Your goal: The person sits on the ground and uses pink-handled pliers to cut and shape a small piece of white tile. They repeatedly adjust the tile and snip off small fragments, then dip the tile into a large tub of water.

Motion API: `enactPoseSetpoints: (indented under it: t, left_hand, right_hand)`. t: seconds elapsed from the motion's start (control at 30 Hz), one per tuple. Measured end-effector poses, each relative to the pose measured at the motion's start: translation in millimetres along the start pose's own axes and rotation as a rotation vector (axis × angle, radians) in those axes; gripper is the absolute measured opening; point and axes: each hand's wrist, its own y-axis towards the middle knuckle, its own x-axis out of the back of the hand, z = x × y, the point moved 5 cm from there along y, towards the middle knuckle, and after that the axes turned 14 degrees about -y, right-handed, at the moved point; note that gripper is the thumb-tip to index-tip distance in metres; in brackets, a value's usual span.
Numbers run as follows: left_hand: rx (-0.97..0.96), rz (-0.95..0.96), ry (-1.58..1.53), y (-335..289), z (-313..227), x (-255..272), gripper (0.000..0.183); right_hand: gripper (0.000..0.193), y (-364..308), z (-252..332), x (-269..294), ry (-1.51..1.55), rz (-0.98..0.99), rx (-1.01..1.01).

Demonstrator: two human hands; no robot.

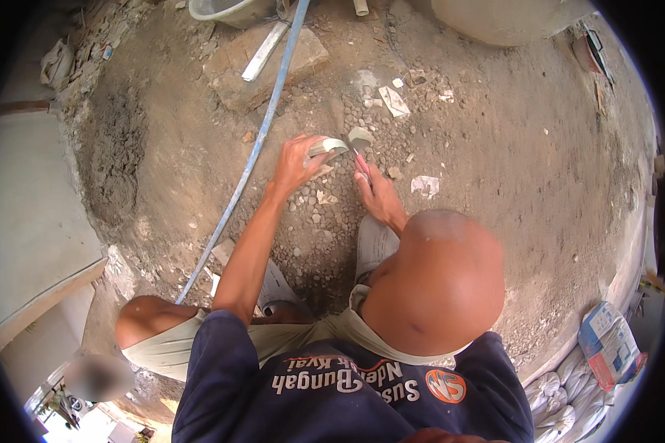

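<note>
My left hand (299,162) is closed around a pale, curved piece (331,146) with a hard-looking edge; its exact kind is unclear. Close by on the right, my right hand (380,193) grips a red-handled hand tool (359,161), its tip pointing away from me. Just beyond that tip is a flat greyish-white shape (360,136); I cannot tell whether it is the tool's blade or a separate fragment. Both hands are low over gravelly ground, the tool's tip beside the curved piece's right end.
A blue hose or pipe (262,133) runs across the ground at the left. Further off are a flat stone slab (303,59), a white strip (264,53), a basin (233,13) and a pale broken piece (394,102). Sacks (569,391) lie at the lower right.
</note>
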Motion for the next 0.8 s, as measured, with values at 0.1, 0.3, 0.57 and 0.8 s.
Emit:
enactPoseSetpoints:
  t: [0.1,0.3,0.57,0.8]
  left_hand:
    - [0.159,-0.136,-0.077,7.0,-25.2,34.7,0.039]
    - [0.284,-0.214,-0.179,35.1,-64.3,89.5,0.051]
    - [0.168,-0.148,-0.148,47.2,-107.9,81.2,0.051]
    - [0.073,-0.406,-0.286,43.0,-127.4,78.9,0.033]
  right_hand:
    - [0.032,-22.9,14.9,34.0,-0.006,-0.08,0.088]
    - [0.042,-15.7,7.2,66.9,-0.367,-0.431,0.231]
    - [0.051,56.7,142.5,137.1,0.507,-0.229,0.413]
    - [0.041,80.7,136.6,142.6,1.218,-0.283,0.094]
